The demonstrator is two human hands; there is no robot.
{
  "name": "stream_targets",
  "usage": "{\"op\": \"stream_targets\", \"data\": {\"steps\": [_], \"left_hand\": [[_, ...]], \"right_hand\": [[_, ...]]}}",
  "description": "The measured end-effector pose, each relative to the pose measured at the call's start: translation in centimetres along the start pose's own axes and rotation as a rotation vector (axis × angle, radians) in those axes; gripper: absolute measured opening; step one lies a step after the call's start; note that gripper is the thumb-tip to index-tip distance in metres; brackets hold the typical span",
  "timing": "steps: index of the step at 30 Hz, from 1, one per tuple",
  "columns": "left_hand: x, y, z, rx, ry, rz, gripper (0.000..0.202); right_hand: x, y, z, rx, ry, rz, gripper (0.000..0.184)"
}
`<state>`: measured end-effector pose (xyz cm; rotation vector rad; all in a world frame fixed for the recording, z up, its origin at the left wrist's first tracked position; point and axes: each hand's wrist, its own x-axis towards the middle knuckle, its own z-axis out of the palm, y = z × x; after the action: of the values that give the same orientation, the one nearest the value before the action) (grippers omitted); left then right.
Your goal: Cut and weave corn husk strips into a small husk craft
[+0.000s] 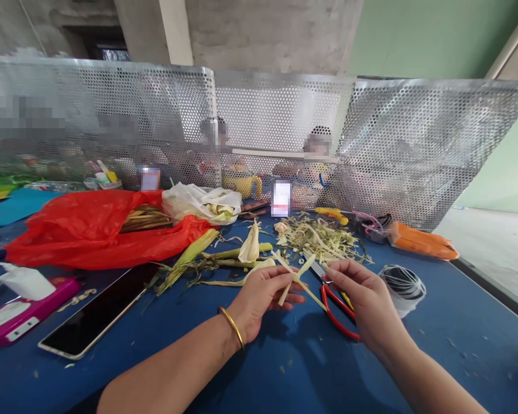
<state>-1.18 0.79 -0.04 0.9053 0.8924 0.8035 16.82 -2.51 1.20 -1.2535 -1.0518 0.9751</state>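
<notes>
My left hand (270, 290), a gold bangle on its wrist, pinches pale corn husk strips (303, 270) that cross each other above the blue table. The fingers of my right hand (362, 287) are pinched together just right of the strips; a small yellowish tip shows at them, but I cannot make out what it is. Under and beside my right hand lie red-handled scissors (341, 330), their blades pointing away and partly hidden. Beyond my left hand sits a folded pale husk piece (249, 244), near green-yellow husks (194, 247).
Husk scraps (323, 238) are heaped behind my hands. To the left are a red bag (82, 224), a dark phone (99, 313) and a magenta power strip (26, 322). A wire spool (402, 287) and orange packet (423, 240) sit right. Perforated metal panels (285, 109) stand behind, people beyond.
</notes>
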Motion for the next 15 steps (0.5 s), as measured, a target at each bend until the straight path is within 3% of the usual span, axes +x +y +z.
{"op": "stream_targets", "data": {"steps": [5, 11, 15], "left_hand": [[-0.09, -0.07, 0.11, 0.039, -0.014, 0.024, 0.024], [-0.22, -0.22, 0.25, 0.226, -0.034, 0.102, 0.019], [-0.39, -0.38, 0.43, 0.342, -0.099, 0.153, 0.019]], "right_hand": [[-0.29, 0.08, 0.29, -0.196, -0.093, -0.157, 0.025], [-0.79, -0.42, -0.12, -0.760, -0.182, -0.690, 0.013], [-1.01, -0.50, 0.15, -0.920, -0.265, -0.787, 0.012]]}}
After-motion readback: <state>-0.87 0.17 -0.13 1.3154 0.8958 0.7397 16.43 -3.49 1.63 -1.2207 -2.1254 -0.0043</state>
